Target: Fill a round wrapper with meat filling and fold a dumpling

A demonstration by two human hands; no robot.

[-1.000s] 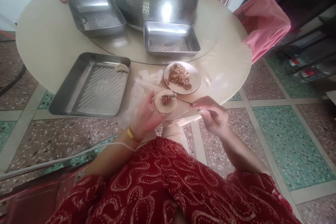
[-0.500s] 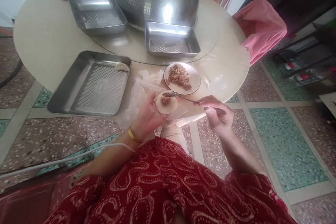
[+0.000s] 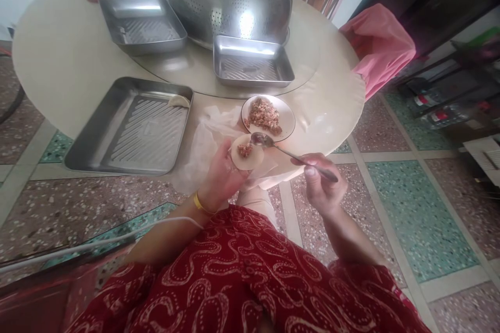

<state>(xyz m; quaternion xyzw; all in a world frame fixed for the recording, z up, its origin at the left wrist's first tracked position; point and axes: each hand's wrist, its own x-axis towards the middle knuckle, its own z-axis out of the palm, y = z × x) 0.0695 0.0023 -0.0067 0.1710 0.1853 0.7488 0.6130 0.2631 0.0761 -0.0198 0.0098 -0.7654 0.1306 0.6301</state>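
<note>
My left hand [image 3: 222, 173] holds a round dumpling wrapper [image 3: 253, 160] on its fingers, with the thumb up along its left side. A small heap of meat filling [image 3: 245, 150] lies on the wrapper, left of its middle. Between thumb and fingers, my right hand [image 3: 323, 182] grips the handle of a metal spoon [image 3: 289, 154]. The spoon's bowl is at the wrapper's upper right edge, hollow side up, with a little residue in it. Just beyond is a white plate [image 3: 288, 124] with a mound of minced filling [image 3: 264, 115].
A large metal tray [image 3: 128, 166] on the left holds one folded dumpling [image 3: 178, 101]. Two smaller metal pans [image 3: 146, 44] [image 3: 253, 82] and a big perforated metal dome [image 3: 230, 0] stand farther back. Crumpled translucent plastic [image 3: 199, 151] lies beside my left hand. Pink cloth [image 3: 380, 44] hangs at the right.
The spoon has turned over from edge-on to hollow side up and moved right, off the filling. My left hand still holds the wrapper; the view has shifted slightly.
</note>
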